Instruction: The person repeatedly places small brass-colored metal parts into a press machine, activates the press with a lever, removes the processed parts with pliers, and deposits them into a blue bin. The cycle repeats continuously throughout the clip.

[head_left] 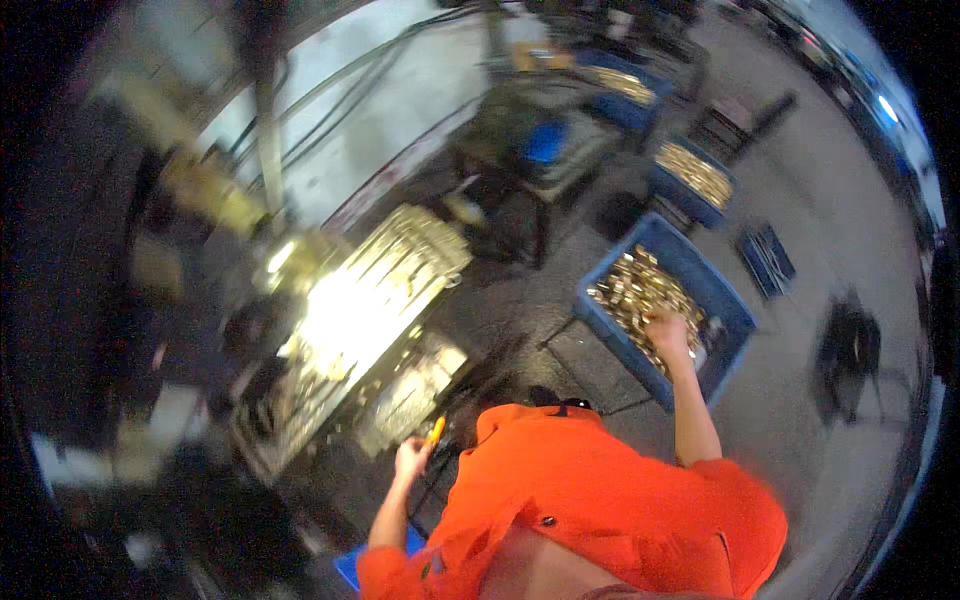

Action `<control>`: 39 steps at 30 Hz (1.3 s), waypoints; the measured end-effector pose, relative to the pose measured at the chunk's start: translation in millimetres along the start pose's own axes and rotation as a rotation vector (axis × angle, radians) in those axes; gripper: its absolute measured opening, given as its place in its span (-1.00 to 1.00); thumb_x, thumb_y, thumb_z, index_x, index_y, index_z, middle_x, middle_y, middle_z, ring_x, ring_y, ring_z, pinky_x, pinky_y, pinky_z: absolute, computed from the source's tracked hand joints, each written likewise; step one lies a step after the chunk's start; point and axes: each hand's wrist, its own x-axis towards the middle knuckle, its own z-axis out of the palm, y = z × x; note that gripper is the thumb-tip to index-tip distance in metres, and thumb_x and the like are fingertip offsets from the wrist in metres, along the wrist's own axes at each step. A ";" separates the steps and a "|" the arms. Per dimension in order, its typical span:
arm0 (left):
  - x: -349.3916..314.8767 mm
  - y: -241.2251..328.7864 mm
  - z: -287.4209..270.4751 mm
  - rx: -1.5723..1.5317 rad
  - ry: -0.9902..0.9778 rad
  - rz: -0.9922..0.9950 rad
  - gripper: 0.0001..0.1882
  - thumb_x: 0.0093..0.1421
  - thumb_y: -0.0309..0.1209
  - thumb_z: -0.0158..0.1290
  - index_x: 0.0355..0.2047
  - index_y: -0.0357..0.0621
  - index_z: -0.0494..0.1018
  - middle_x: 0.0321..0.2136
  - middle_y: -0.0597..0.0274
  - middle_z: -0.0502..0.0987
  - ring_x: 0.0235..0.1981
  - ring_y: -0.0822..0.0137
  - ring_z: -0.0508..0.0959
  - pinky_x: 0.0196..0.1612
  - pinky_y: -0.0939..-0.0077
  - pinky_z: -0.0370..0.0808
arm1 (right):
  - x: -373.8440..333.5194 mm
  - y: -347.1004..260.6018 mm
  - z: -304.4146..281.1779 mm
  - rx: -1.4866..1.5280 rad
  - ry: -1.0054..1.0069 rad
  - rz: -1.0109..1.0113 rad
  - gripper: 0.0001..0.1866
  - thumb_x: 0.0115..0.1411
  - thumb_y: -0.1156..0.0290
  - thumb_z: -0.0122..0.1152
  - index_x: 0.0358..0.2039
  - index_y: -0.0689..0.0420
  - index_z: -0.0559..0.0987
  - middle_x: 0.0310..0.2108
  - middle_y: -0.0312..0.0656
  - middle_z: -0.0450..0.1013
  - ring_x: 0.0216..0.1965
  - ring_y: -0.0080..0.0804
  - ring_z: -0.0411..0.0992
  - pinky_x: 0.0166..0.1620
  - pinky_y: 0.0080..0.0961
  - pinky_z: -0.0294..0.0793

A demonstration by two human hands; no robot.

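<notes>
My left hand (pixel 411 458) is closed around an orange, stick-like handle (pixel 436 431). Whatever tool it belongs to is too blurred to name. That hand is beside the near end of a brightly lit machine bed (pixel 410 270). Off to the right, my right hand (pixel 668 333) reaches into a blue plastic bin (pixel 728 290). It touches a heap of small shiny brass-coloured metal parts (pixel 632 290). Its fingers are blurred and partly lost among the parts, so their grip is hidden.
Farther back are two more blue bins, a nearer one (pixel 718 212) and a far one (pixel 606 104), both holding brass-coloured parts. A dark stool (pixel 848 345) stands at the right. Near it is a small blue tray (pixel 768 262) with thin rods. A lit lamp (pixel 283 257) hangs over the machine.
</notes>
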 end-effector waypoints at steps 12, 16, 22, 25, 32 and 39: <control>-96.3 114.1 -71.0 0.244 0.267 0.782 -0.75 0.02 -0.14 0.07 -0.40 -0.01 0.48 -0.67 0.09 0.47 -0.62 0.07 0.49 -0.56 0.22 0.40 | -94.7 -232.3 173.0 -0.039 -1.198 -1.068 -0.49 -0.16 0.31 0.14 -0.09 0.05 0.41 -0.05 -0.16 0.35 -0.11 -0.13 0.36 -0.11 -0.30 0.37; -108.2 116.5 -65.6 0.097 0.276 0.860 -0.78 0.00 -0.18 0.10 -0.45 -0.02 0.49 -0.69 0.15 0.46 -0.64 0.12 0.49 -0.57 0.31 0.39 | -101.9 -227.6 195.1 -0.189 -1.529 -0.934 -0.68 -0.11 0.23 0.16 -0.29 0.01 0.47 -0.39 -0.11 0.47 -0.32 -0.12 0.43 -0.26 -0.32 0.38; -105.7 54.7 -77.3 -0.209 0.430 0.692 -0.78 -0.03 -0.23 0.12 -0.38 -0.01 0.51 -0.66 0.16 0.50 -0.62 0.21 0.50 -0.53 0.37 0.41 | -87.8 -252.0 196.5 -0.485 -1.374 -0.998 -0.67 -0.24 0.24 0.23 -0.41 0.08 0.49 -0.51 -0.04 0.46 -0.43 -0.10 0.44 -0.36 -0.34 0.38; -81.5 -17.5 -95.0 -0.224 0.764 0.160 -0.77 -0.02 -0.26 0.12 -0.36 -0.06 0.51 -0.65 0.16 0.51 -0.62 0.29 0.51 -0.52 0.40 0.42 | -76.2 -273.7 218.7 -0.628 -1.068 -0.918 -0.73 -0.24 0.24 0.10 -0.50 0.10 0.54 -0.49 -0.03 0.48 -0.40 -0.09 0.47 -0.30 -0.30 0.44; -68.3 -67.8 -88.0 -0.307 0.772 0.263 -0.84 0.05 -0.39 0.05 -0.41 -0.21 0.48 -0.68 0.20 0.50 -0.75 0.42 0.46 -0.62 0.52 0.37 | -96.4 -350.7 248.2 -0.501 -0.819 -0.762 -0.66 -0.20 0.18 0.06 -0.56 0.24 0.56 -0.56 0.06 0.46 -0.46 -0.08 0.48 -0.33 -0.30 0.45; -58.6 -38.3 -91.8 -0.839 0.428 0.271 -0.85 0.04 -0.50 -0.04 -0.38 -0.30 0.47 -0.70 0.30 0.46 -0.73 0.51 0.46 -0.60 0.61 0.40 | -103.9 -343.3 245.5 -0.607 -0.934 -0.901 -0.73 -0.15 0.26 0.05 -0.50 0.17 0.54 -0.52 0.05 0.47 -0.48 -0.04 0.46 -0.36 -0.27 0.43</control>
